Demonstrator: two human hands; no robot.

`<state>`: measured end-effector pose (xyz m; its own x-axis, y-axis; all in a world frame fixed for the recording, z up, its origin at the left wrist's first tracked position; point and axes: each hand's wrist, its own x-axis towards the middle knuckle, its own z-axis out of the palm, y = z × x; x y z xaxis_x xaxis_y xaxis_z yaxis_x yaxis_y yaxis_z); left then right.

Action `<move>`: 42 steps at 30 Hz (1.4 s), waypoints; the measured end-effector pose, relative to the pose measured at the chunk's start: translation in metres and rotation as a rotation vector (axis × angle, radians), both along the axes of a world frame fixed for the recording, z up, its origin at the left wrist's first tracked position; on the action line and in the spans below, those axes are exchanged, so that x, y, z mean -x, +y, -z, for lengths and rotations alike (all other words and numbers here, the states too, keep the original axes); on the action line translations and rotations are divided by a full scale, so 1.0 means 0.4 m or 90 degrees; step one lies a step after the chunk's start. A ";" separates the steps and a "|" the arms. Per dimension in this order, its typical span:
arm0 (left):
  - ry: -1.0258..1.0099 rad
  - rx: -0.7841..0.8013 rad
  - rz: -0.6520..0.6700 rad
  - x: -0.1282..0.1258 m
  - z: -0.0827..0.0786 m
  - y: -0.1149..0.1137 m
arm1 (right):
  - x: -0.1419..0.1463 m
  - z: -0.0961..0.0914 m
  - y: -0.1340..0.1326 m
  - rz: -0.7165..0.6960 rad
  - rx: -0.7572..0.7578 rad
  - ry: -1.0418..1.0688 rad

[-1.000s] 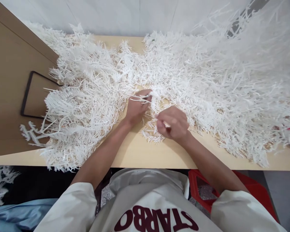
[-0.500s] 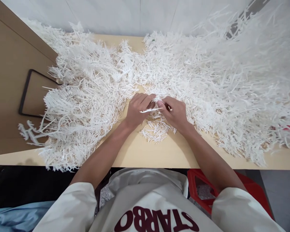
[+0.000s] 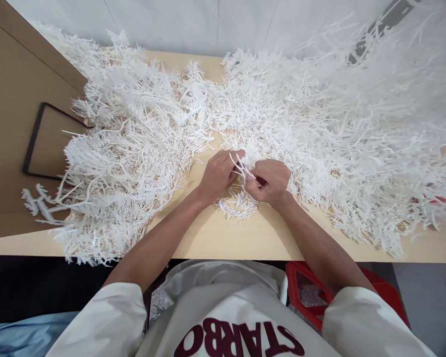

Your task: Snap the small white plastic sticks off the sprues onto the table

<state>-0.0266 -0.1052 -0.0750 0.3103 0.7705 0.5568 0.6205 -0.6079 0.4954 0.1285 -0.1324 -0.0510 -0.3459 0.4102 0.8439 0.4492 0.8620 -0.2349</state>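
Near the middle of the table, my left hand (image 3: 218, 173) and my right hand (image 3: 269, 181) meet over a white branching plastic piece (image 3: 241, 166). Thin prongs of it stick out between my fingers, and both hands are closed on it. Part of the piece is hidden by the fingers. Just below the hands lies a small heap of short white sticks (image 3: 240, 206) on the bare tabletop. Large mounds of similar white pieces spread to the left (image 3: 119, 163) and to the right (image 3: 330, 129).
A brown board (image 3: 15, 124) with a black wire frame (image 3: 31, 139) leans in at the left. The pale wooden table (image 3: 223, 238) ends close to my body. A red plastic stool (image 3: 382, 297) stands below the edge on the right. Behind is a pale wall (image 3: 193, 25).
Both hands have shifted slightly toward me and to the right. My right hand has turned and closed into a fist, and the white prongs between the hands now point upward.
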 end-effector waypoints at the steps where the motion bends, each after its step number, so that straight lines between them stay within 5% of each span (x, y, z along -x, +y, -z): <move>1: -0.017 0.019 -0.041 -0.001 0.001 0.006 | 0.008 0.001 -0.009 -0.043 -0.022 0.003; 4: -0.026 0.019 -0.141 -0.002 0.004 0.018 | 0.024 0.006 -0.023 -0.138 -0.064 0.018; 7: 0.014 -0.055 -0.112 -0.006 0.002 0.010 | 0.005 0.003 -0.007 -0.052 -0.046 0.122; 11: 0.047 -0.125 -0.104 -0.012 -0.003 -0.007 | -0.045 -0.015 0.033 0.151 0.129 0.198; 16: 0.088 -0.170 -0.127 -0.005 -0.011 -0.009 | -0.044 -0.022 0.047 0.084 0.317 0.038; 20: 0.129 -0.196 -0.092 0.004 -0.017 -0.009 | -0.024 -0.017 0.044 0.126 0.382 0.046; 25: 0.136 -0.233 -0.111 0.008 -0.011 0.001 | -0.030 -0.019 0.050 0.110 0.365 -0.006; 39: 0.133 -0.164 0.031 0.015 0.001 0.006 | -0.022 -0.021 0.030 0.077 0.223 -0.074; 42: 0.108 -0.099 -0.023 0.018 0.008 0.019 | -0.018 -0.024 0.015 0.025 0.172 -0.058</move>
